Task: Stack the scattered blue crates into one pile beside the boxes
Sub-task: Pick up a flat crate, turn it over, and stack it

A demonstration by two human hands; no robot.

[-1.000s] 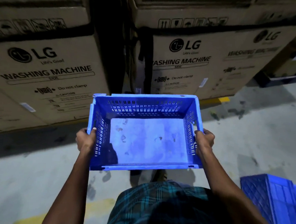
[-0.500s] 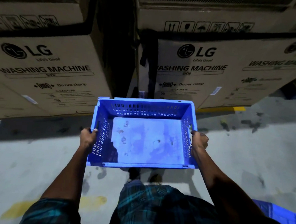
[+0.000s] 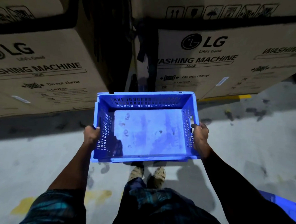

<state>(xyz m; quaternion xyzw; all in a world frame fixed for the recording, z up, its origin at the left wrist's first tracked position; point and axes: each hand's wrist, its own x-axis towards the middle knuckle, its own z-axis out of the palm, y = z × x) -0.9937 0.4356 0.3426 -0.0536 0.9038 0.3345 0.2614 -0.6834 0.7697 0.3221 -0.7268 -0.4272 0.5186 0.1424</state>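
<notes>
A: Above the grey concrete floor (image 3: 245,152), in front of the person's feet, the open-topped blue plastic crate with slotted walls (image 3: 145,127) is hanging level, its long axis running left to right across the body

B: And the hands, how are they sitting on it?

A: The left hand (image 3: 90,134) is curling round the left short wall and the right hand (image 3: 201,134) round the right short wall, fingers clamped over each rim, so neither is nearer; the crate is lying squarely between them

B: Where is it heading, do you think?

A: I'm judging it is going down beside the tall brown cardboard washing-machine boxes (image 3: 207,63), which are standing just beyond its far rim; its far edge is facing the dark gap between the two stacks

B: Any pile there to land on?

A: None that I'm seeing under the crate; only bare, stained floor is showing. A corner of another blue plastic crate (image 3: 283,205) is peeking out at the lower right, behind the right arm

B: Room enough?

A: The floor in front of the boxes is looking wide and flat, with a yellow painted line (image 3: 231,97) running along their foot
</notes>
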